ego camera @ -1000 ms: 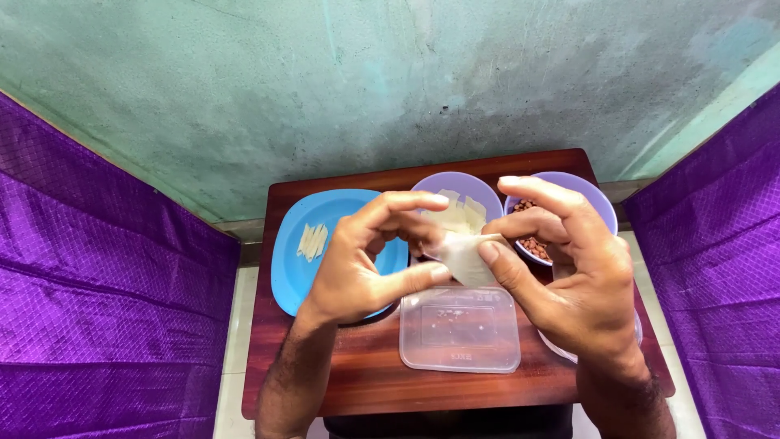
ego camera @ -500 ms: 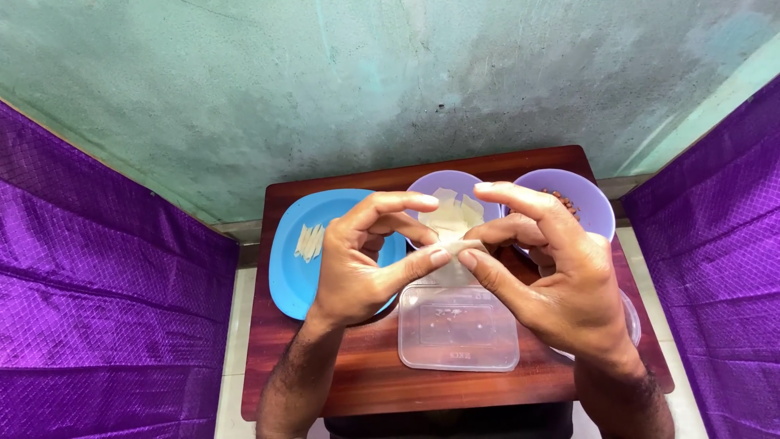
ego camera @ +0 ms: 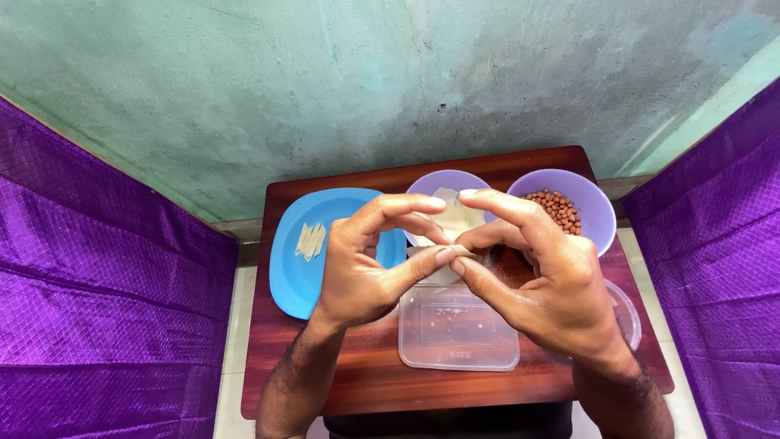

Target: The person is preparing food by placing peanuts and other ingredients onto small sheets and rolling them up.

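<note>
pinching pale wrapper (ego camera: pixel 445 275) between left hand (ego camera: pixel 366 264), right hand (ego camera: pixel 544 280) fingertips.

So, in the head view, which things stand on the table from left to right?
Round blue plastic plate → left hand → clear rectangular plastic container → right hand, in front of the lilac plastic bowl of brown peanuts.

A home: small wooden table (ego camera: pixel 325 382), plastic bowls (ego camera: pixel 597 215), worn painted wall (ego camera: pixel 390 81).

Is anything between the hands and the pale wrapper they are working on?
Nothing visible: the left hand and right hand meet fingertip to fingertip on the pale wrapper, held above the clear plastic container. The fingers hide most of the wrapper.
</note>
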